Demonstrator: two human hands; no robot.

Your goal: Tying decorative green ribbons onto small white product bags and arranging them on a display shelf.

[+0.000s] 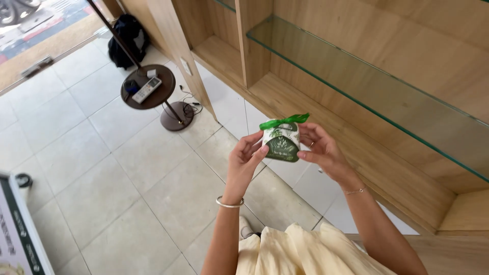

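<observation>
Both hands pinch a small green-and-white gift box (281, 143): left hand (246, 158) closed on its left side, right hand (320, 147) on its right. Best kept level, fingers clear of the green ribbon (283, 121) above the grip.

A small gift box (281, 143), white with dark green leafy patterning and a bright green ribbon bow tied on top, is held upright in the air, just in front of the lowest wooden shelf (316, 114), above the tiled floor.
</observation>
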